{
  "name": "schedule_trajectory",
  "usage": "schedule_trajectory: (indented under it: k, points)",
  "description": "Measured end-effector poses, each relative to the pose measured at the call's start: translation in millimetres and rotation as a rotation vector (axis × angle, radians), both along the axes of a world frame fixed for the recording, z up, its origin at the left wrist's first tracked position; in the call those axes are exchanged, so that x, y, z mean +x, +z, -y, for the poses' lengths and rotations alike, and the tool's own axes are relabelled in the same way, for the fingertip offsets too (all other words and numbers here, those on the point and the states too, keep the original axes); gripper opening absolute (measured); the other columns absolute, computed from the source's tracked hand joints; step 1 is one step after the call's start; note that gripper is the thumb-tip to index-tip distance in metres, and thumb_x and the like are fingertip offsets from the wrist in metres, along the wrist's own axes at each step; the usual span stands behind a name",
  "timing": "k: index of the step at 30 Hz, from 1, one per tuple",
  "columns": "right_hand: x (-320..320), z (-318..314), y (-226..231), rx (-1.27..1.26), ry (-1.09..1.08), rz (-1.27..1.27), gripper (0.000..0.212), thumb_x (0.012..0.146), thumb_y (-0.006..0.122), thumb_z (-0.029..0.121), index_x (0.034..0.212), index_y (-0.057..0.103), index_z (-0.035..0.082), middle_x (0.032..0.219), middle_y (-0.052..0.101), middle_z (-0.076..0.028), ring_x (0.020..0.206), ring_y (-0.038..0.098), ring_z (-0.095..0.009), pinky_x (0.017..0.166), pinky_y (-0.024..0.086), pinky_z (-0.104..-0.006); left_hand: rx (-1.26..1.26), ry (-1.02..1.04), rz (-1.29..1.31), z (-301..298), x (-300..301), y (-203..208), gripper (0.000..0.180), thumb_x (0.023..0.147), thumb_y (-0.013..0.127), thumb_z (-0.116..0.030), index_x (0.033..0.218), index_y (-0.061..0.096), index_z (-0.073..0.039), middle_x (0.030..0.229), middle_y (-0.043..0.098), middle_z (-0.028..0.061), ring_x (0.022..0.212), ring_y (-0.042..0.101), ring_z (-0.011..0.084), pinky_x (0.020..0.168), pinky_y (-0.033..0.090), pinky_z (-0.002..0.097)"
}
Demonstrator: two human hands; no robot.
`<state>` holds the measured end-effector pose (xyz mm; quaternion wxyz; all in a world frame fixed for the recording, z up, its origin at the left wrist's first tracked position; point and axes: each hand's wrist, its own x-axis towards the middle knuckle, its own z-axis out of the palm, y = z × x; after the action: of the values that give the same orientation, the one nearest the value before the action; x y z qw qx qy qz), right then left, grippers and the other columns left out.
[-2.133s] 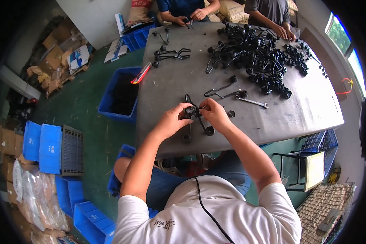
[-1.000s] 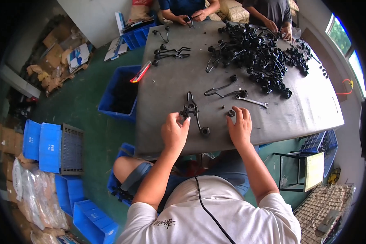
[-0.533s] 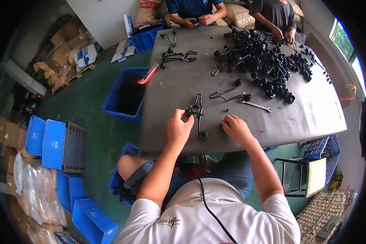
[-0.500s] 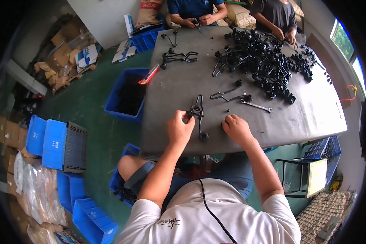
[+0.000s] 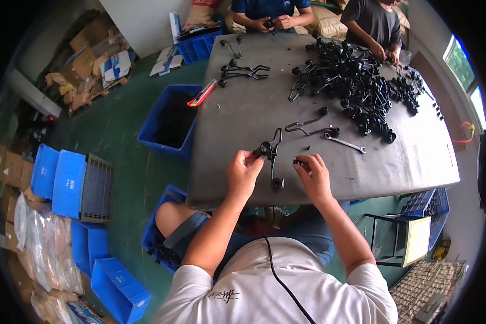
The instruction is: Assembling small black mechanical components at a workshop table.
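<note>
My left hand is closed on a black bent-rod part, gripping it by the dark round fitting at its middle. The part has a narrow loop at its far end and a round knob at its near end. To its right, my right hand pinches a small dark piece, apart from the rod part. A similar tiny black piece lies just beyond those fingers. Farther off on the table are another bent-rod part with two knobs and a metal wrench.
A large heap of black rod parts covers the table's far right. Several more lie far left, near a red utility knife. A blue bin stands left of the table. Two people work at the far side.
My right hand has lifted from the tabletop and now holds a small dark piece in its fingertips. The left hand has turned the rod part slightly. The whole view has shifted a little.
</note>
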<state>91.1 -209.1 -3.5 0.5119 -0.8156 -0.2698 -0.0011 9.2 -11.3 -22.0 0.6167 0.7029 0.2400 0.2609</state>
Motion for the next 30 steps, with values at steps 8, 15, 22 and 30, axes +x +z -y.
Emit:
schedule_trajectory:
  k: [8,15,22,30]
  points:
    - [-7,-45,17,0.206,0.042,0.042,0.025,0.085,0.076,0.003,0.107,0.065,0.001,0.100,0.063,-0.010,0.080,0.066,-0.020,0.071,0.054,-0.0312,-0.293,-0.107,-0.039,16,-6,17,0.020,0.092,0.073,-0.016,0.101,0.062,-0.003,0.083,0.066,-0.0010,0.063,0.051,0.0020,0.053,0.040,0.0198]
    - [-12,-49,12,0.201,0.030,0.175,0.029,0.084,0.077,0.002,0.110,0.062,0.002,0.102,0.061,-0.010,0.076,0.064,-0.018,0.071,0.053,-0.0310,-0.350,-0.128,-0.013,15,-7,14,0.022,0.092,0.074,-0.018,0.101,0.062,-0.002,0.081,0.066,-0.0007,0.060,0.052,0.0025,0.052,0.039,0.0201]
    - [-8,-41,14,0.260,0.165,-0.066,0.037,0.085,0.077,0.006,0.118,0.062,0.004,0.103,0.058,-0.007,0.083,0.062,-0.017,0.071,0.052,-0.0303,-0.448,-0.115,0.035,8,-7,12,0.021,0.092,0.073,-0.017,0.101,0.061,-0.002,0.084,0.069,0.0013,0.061,0.052,0.0028,0.052,0.040,0.0210]
    - [60,11,-24,-0.284,-0.147,0.168,0.026,0.089,0.069,0.013,0.114,0.061,0.008,0.103,0.059,-0.016,0.094,0.065,-0.035,0.079,0.054,-0.0459,-0.445,-0.133,0.088,12,-11,7,0.022,0.093,0.073,-0.015,0.104,0.060,-0.001,0.087,0.069,0.0028,0.063,0.053,0.0035,0.052,0.041,0.0213]
